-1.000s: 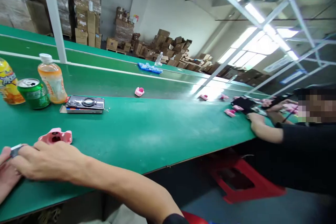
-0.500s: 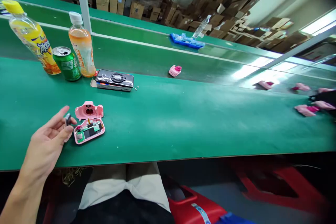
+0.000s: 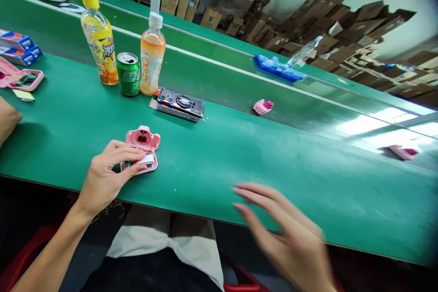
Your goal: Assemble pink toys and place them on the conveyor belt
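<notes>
My left hand (image 3: 109, 169) pinches a flat, silvery-white battery (image 3: 148, 159) between thumb and fingers. It holds the battery over the circuit board in the lower half of a pink toy camera case (image 3: 153, 164), and whether the battery touches the board is hard to tell. The other half of the case (image 3: 149, 137) lies opened out behind, with a round hole and a thin wire. My right hand (image 3: 287, 232), smeared by motion, hovers over the bench's front edge, fingers apart and holding nothing.
A boxed black gadget (image 3: 181, 101), a green can (image 3: 128, 75), an orange drink bottle (image 3: 152, 57) and a yellow-capped bottle (image 3: 101, 43) stand behind. Another person's hand (image 3: 8, 121) is at the left edge, near another opened pink case (image 3: 32, 80). A pink camera (image 3: 263, 106) sits on the conveyor.
My left hand has brought the battery from beside the pink case to above its circuit board. My right hand has come into view. The view has swung left.
</notes>
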`<state>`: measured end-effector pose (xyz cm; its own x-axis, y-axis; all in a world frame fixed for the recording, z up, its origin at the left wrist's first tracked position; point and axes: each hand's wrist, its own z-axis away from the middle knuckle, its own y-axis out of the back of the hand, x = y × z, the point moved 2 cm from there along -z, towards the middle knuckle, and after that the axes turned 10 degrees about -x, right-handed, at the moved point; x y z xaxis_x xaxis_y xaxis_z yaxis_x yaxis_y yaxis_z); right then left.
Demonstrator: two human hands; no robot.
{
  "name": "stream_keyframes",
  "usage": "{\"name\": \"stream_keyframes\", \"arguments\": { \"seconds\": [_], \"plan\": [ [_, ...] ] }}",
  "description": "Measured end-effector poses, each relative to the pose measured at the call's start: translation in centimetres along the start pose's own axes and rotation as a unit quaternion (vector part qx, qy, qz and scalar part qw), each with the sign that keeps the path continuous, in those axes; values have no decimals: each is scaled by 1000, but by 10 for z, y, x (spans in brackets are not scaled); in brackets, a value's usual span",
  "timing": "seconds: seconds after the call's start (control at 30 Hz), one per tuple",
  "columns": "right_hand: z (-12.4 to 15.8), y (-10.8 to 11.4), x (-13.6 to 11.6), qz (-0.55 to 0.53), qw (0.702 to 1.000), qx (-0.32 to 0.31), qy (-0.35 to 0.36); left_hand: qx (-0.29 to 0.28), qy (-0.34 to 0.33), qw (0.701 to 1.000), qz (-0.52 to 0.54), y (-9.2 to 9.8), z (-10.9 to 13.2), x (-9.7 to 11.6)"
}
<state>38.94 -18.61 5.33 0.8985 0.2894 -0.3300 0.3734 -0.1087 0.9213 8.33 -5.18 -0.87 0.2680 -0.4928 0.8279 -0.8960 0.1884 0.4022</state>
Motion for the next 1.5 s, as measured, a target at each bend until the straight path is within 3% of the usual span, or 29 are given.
{"name": "stream_keyframes", "arguments": {
  "seconds": [0.07, 0.13, 0.2, 0.27, 0.4, 0.53, 0.7, 0.97, 1.27, 1.5],
  "plan": [
    [-69, -24, -30, -50, 983, -93, 147, -5, -5, 1000, -7, -1, 0, 1],
    [-123, -45, -53, -80, 958, -158, 225, -6, -9, 1000, -4, -2, 1, 1],
    [-154, -58, -66, -88, 943, -209, 244, -4, -3, 1000, 3, -2, 1, 1],
    [-166, -62, -68, -95, 938, -240, 232, -10, 6, 1000, 6, -2, 0, 0],
    [-168, -58, -63, -156, 933, -246, 212, -33, 15, 999, 0, 1, -1, 1],
    [-170, -55, -62, -163, 944, -207, 201, -49, 21, 996, -68, 3, 4, 2],
    [-164, -64, -55, -153, 948, -202, 195, 31, 42, 976, -210, -6, 13, -3],
    [-156, -81, -49, -88, 940, -236, 230, 64, 37, 977, -201, -10, 14, -4],
    [-168, -75, -55, -53, 919, -314, 232, 61, 31, 971, -229, -11, 17, -2],
    [-166, -83, -66, 68, 921, -280, 264, 38, 41, 977, -207, -8, 18, 2]
  ]
}}
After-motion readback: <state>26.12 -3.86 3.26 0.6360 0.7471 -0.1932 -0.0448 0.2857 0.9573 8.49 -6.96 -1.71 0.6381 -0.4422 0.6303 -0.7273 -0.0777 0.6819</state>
